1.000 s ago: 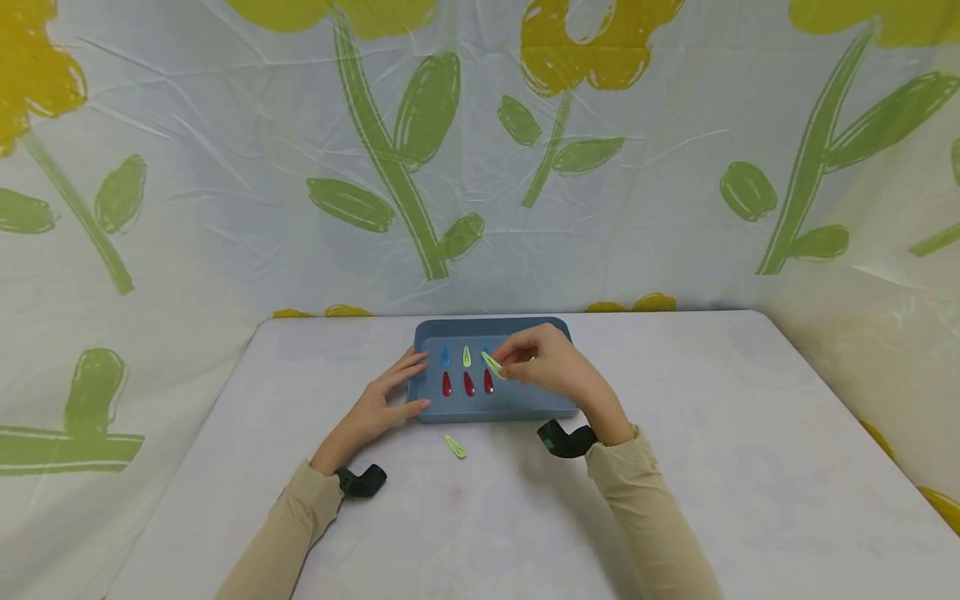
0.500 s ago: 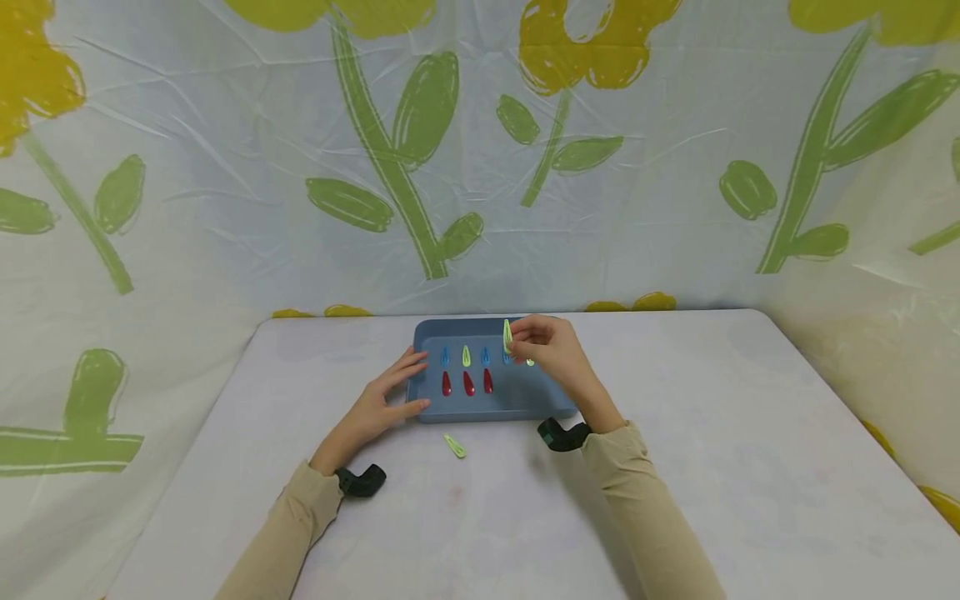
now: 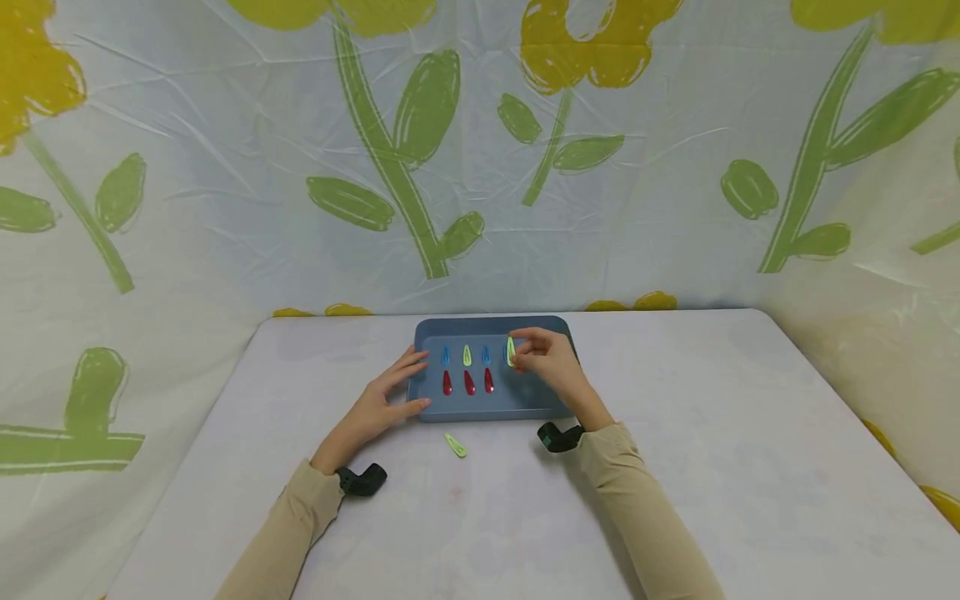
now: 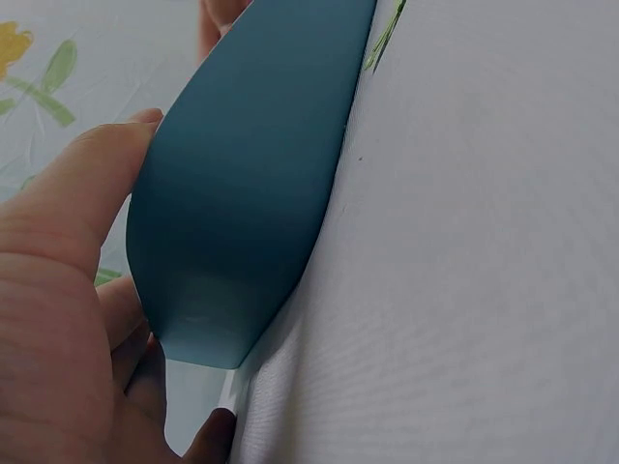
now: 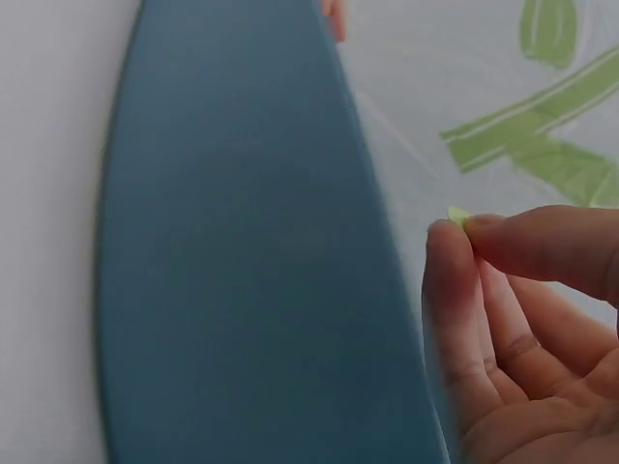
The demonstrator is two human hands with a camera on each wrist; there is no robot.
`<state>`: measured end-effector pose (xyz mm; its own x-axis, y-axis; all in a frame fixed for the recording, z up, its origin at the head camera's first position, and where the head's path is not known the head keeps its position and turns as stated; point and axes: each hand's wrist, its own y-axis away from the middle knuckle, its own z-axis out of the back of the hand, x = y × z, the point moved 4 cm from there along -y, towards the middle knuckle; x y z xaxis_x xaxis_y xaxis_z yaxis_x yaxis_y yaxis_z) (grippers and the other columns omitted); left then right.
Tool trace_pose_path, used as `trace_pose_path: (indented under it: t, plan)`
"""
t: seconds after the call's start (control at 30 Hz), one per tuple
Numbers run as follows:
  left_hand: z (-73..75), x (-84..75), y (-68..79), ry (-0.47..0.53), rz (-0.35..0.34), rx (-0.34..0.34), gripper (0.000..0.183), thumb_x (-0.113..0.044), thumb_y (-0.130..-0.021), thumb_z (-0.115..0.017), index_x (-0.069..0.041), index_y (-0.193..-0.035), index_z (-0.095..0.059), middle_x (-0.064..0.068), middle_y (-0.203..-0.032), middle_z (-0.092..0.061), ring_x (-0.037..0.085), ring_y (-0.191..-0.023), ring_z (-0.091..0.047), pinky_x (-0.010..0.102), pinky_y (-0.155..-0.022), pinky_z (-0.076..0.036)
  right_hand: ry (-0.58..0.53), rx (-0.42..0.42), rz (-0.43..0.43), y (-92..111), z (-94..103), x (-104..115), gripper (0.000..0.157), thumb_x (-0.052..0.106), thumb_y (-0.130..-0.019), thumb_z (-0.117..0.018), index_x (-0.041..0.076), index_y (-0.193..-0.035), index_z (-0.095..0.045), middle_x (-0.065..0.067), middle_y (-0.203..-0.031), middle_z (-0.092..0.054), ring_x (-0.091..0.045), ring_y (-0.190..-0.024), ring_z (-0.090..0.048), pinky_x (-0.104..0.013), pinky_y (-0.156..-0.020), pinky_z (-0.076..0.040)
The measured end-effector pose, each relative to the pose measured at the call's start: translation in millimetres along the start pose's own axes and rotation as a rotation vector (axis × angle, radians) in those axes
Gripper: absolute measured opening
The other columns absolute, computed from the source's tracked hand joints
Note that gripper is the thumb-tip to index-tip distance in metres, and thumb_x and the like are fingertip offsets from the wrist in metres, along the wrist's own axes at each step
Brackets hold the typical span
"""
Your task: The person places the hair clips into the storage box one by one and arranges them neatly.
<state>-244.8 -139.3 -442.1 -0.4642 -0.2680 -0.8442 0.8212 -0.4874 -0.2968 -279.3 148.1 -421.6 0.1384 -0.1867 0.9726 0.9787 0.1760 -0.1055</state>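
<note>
My right hand pinches a light green snap hair clip between thumb and fingertip, upright over the right part of a blue tray. Only a bit of that clip shows past the fingertips in the right wrist view. My left hand rests at the tray's left side, fingers spread, thumb by the near corner. Its thumb lies at the rim of the tray wall in the left wrist view. Inside the tray, a green clip lies between blue clips, above a row of red clips.
Another green hair clip lies on the white tabletop in front of the tray. Behind the table hangs a flower-printed sheet. Each wrist carries a dark camera mount.
The right hand turned the green clip from slanted to upright, lifted it, shifted it slightly right, then lowered it toward the tray. The left hand has stayed at the tray's side.
</note>
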Motion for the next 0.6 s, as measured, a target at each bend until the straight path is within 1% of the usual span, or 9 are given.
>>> trace_pose_path:
  t: [0.1,0.23,0.3,0.43,0.6]
  plan:
    - [0.2,0.1,0.0,0.005,0.002,0.0,0.062,-0.003,-0.088,-0.075,0.009,-0.142,-0.046,0.023,-0.159,-0.027,0.033,-0.151,-0.01,0.06,-0.117,-0.013,0.018,0.005,-0.035,-0.5,-0.8,-7.2,0.041,-0.006,-0.087,-0.067,-0.008,-0.127,-0.061,-0.02,-0.087,-0.068,-0.033,-0.073,-0.068,-0.039,-0.076,-0.058]
    - [0.1,1.0,-0.3,0.009,-0.001,0.0,0.062,-0.003,-0.088,-0.074,0.009,-0.142,-0.046,0.022,-0.159,-0.027,0.032,-0.151,-0.01,0.059,-0.117,-0.013,0.057,0.003,-0.067,-1.1,-2.2,-15.0,0.038,-0.005,-0.086,-0.068,-0.01,-0.123,-0.062,-0.022,-0.088,-0.068,-0.031,-0.07,-0.069,-0.043,-0.073,-0.059]
    - [0.0,1.4,-0.4,0.007,-0.005,-0.001,0.062,-0.003,-0.088,-0.074,0.009,-0.143,-0.046,0.022,-0.159,-0.027,0.032,-0.151,-0.01,0.059,-0.117,-0.013,0.092,0.006,-0.076,-1.2,-3.4,-18.3,0.037,-0.005,-0.085,-0.069,-0.01,-0.121,-0.063,-0.021,-0.086,-0.069,-0.029,-0.068,-0.07,-0.042,-0.071,-0.059]
    - [0.0,1.6,-0.1,0.005,-0.007,0.0,0.062,-0.003,-0.088,-0.074,0.009,-0.142,-0.046,0.023,-0.159,-0.027,0.033,-0.151,-0.01,0.06,-0.117,-0.013,0.191,0.026,-0.089,-0.2,-6.0,-22.3,0.034,-0.003,-0.084,-0.069,-0.008,-0.118,-0.066,-0.015,-0.081,-0.069,-0.024,-0.066,-0.07,-0.036,-0.068,-0.059]
    - [-0.1,1.2,0.0,0.006,-0.006,-0.001,0.062,-0.002,-0.088,-0.074,0.009,-0.142,-0.046,0.023,-0.159,-0.026,0.034,-0.151,-0.01,0.06,-0.117,-0.013,0.291,0.049,-0.099,1.2,-9.0,-22.2,0.033,-0.004,-0.083,-0.068,-0.007,-0.115,-0.068,-0.01,-0.076,-0.068,-0.021,-0.062,-0.07,-0.033,-0.065,-0.057]
